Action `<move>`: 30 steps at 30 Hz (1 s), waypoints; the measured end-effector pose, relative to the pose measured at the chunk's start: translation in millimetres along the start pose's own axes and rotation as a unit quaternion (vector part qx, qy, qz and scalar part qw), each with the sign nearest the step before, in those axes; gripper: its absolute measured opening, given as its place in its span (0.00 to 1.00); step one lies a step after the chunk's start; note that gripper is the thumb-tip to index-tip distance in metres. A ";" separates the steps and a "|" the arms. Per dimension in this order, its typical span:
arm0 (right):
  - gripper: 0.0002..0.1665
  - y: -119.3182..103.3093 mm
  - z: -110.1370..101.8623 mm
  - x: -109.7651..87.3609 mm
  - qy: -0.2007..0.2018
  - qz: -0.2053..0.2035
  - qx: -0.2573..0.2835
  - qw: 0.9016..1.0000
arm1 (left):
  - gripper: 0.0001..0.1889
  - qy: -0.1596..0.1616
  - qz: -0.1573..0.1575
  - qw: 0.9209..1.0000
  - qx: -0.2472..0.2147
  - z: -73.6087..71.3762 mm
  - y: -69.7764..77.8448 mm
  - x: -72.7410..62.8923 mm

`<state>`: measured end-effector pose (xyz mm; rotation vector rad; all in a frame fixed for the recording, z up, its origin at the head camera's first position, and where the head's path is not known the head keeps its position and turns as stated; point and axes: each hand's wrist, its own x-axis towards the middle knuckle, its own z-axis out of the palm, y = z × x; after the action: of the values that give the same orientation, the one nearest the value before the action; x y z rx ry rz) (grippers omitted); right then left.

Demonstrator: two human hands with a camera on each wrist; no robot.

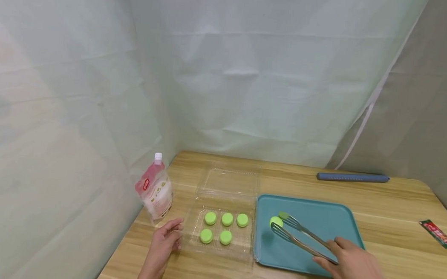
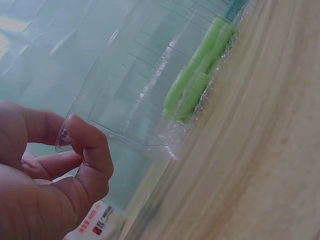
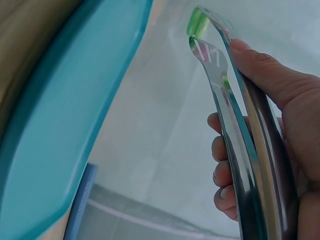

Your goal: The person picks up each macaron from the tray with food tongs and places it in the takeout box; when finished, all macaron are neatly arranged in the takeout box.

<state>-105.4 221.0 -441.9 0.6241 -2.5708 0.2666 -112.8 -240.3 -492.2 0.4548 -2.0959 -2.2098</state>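
My left hand [image 1: 164, 241] pinches the near left edge of a clear hinged plastic box [image 2: 120, 85] between thumb and fingers. Several light green macarons [image 1: 225, 237] sit in that box in two rows, and its lid [image 1: 228, 181] lies folded back behind. Metal tongs [image 1: 305, 242] are in my right hand [image 1: 354, 267], its fingers wrapped around both arms. Between the slotted tong tips is another green macaron [image 3: 198, 22], above the left part of the blue tray [image 1: 319, 211]. The right wrist view shows it clasped on both sides.
A pink and white spouted pouch [image 1: 156, 193] stands at the table's left edge. Behind the tray lies a blue stick-like object [image 1: 353, 177]. A small red and green packet [image 1: 437, 233] rests at the far right. White sheets [image 1: 250, 73] hang behind the wooden table.
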 end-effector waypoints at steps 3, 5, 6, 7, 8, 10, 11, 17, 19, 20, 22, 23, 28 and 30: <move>0.22 -4.3 1.6 8.4 0.022 -0.026 0.010 0.999 | 0.25 -0.002 0.002 1.000 -0.001 -0.1 -0.3 1.0; 0.22 -8.1 2.4 14.3 0.028 -0.041 0.017 0.999 | 0.25 -0.003 0.004 1.000 -0.003 0.0 -0.4 1.4; 0.22 -10.3 2.7 17.4 0.029 -0.046 0.021 0.998 | 0.25 -0.002 0.005 1.000 -0.003 0.0 -0.6 1.5; 0.22 -12.7 2.8 20.1 0.030 -0.050 0.023 0.998 | 0.25 -0.002 0.006 1.000 -0.003 0.0 -0.9 1.5; 0.22 -15.0 2.9 22.7 0.031 -0.054 0.025 0.998 | 0.25 -0.002 0.007 1.000 -0.004 0.0 -1.2 1.5; 0.22 -19.3 2.7 27.1 0.030 -0.060 0.028 0.997 | 0.25 -0.001 0.008 1.000 -0.005 0.0 -1.8 1.4; 0.23 -21.1 2.6 29.0 0.029 -0.061 0.030 0.997 | 0.25 -0.001 0.008 1.000 -0.006 -0.1 -2.1 1.4; 0.22 -30.1 3.3 38.3 0.010 -0.076 0.040 0.996 | 0.26 -0.001 0.001 1.000 -0.006 0.1 -0.8 1.3; 0.22 -32.8 4.3 41.2 0.003 -0.085 0.042 0.996 | 0.26 -0.002 0.001 1.000 -0.005 0.5 0.6 1.3; 0.22 -33.9 4.9 42.9 -0.001 -0.089 0.041 0.995 | 0.26 -0.002 0.001 1.000 -0.004 0.5 1.1 1.3; 0.22 -35.7 6.3 46.0 -0.011 -0.098 0.040 0.994 | 0.26 -0.003 0.003 1.000 -0.005 0.7 2.2 1.2; 0.22 -36.5 6.9 47.7 -0.017 -0.102 0.039 0.994 | 0.26 -0.003 0.004 1.000 -0.006 0.9 2.5 1.2; 0.21 -39.3 9.1 54.1 -0.051 -0.122 0.043 0.990 | 0.26 -0.004 0.006 1.000 -0.011 0.4 1.6 -0.1; 0.20 -40.6 9.6 56.1 -0.063 -0.128 0.047 0.989 | 0.26 -0.005 0.005 1.000 -0.013 -0.1 0.5 -0.8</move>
<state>-134.0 161.1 -419.6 1.0261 -2.5722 0.2692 -112.1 -240.3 -491.6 0.4305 -2.0671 -2.2359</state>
